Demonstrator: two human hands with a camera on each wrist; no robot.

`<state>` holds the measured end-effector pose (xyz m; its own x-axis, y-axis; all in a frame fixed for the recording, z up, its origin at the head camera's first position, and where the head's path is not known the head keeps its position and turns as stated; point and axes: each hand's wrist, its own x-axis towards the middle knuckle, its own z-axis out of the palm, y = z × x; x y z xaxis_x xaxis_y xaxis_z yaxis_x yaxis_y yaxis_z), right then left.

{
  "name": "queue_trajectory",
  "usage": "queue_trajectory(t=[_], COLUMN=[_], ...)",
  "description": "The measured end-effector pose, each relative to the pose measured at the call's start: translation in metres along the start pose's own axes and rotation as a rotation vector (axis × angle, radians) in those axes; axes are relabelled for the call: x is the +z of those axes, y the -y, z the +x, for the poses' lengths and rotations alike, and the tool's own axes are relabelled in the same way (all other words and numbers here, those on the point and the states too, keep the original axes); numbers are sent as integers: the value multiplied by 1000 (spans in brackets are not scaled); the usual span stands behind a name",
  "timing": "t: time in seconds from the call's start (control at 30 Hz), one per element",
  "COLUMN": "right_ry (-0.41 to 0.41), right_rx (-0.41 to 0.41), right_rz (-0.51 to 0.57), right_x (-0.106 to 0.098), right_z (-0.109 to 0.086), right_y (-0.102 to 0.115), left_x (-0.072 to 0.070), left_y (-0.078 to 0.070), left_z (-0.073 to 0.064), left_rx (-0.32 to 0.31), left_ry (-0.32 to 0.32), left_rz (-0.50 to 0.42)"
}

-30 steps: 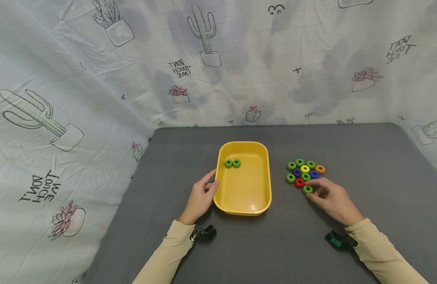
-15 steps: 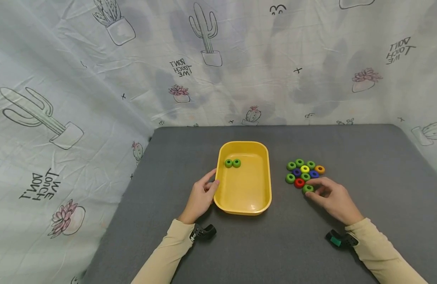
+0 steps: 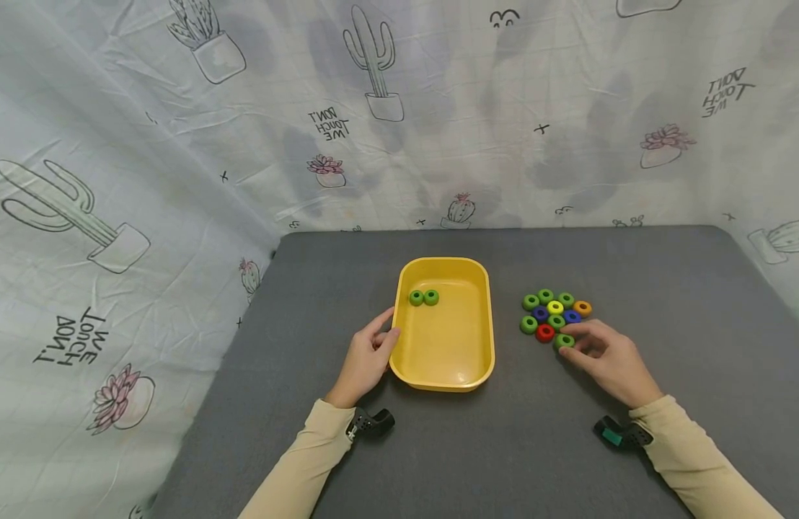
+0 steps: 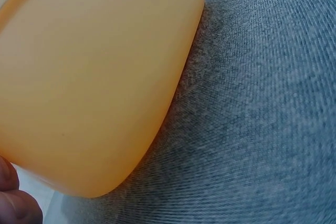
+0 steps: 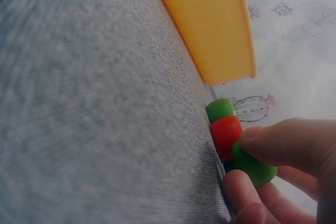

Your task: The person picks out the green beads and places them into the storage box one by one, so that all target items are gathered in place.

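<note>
My right hand (image 3: pixel 608 362) pinches a green ring-shaped bead (image 3: pixel 564 341) between thumb and fingers, at the near side of a loose cluster. In the right wrist view this green bead (image 5: pixel 254 166) sits tilted against the thumb, overlapping a red bead (image 5: pixel 227 136). My left hand (image 3: pixel 365 357) grips the left side of a yellow tray (image 3: pixel 493 339), thumb at the rim. Two green beads (image 3: pixel 423 298) lie side by side inside the tray, toward its far left corner. Only the hand's fingertips (image 4: pixel 18 205) show beside the tray wall (image 4: pixel 100 77) in the left wrist view.
The cluster to the right of the tray holds several green beads (image 3: pixel 528 324), a yellow bead (image 3: pixel 555 308), an orange bead (image 3: pixel 583 308) and two blue beads (image 3: pixel 540 314). Everything rests on a grey cloth-covered table (image 3: pixel 490 461). A printed curtain (image 3: pixel 438 144) hangs behind the far edge.
The green bead in my right hand has risen and tilted slightly, shifting a little away from me. My left hand and the tray stay where they were.
</note>
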<state>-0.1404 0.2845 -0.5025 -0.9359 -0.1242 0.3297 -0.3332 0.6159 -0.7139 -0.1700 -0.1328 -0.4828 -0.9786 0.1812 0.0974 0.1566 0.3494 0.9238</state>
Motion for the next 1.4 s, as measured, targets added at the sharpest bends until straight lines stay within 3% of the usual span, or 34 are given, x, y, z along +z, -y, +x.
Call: queue_trajectory(t=[0.63, 0.87, 1.1, 1.4], right_ry=[-6, -2, 1, -3], right_rx=[-18, -46, -34, -44], right_rz=[49, 71, 65, 78], right_x=[6, 7, 6, 8], right_z=[0, 2, 8, 28], right_y=[7, 18, 31, 55], left_x=[-1, 0, 0, -1], left_y=[-1, 0, 0, 1], left_z=[0, 1, 1, 0], left_rx=[-5, -8, 28, 35], left_ry=[-3, -4, -4, 3], left_rz=[-4, -35, -28, -7])
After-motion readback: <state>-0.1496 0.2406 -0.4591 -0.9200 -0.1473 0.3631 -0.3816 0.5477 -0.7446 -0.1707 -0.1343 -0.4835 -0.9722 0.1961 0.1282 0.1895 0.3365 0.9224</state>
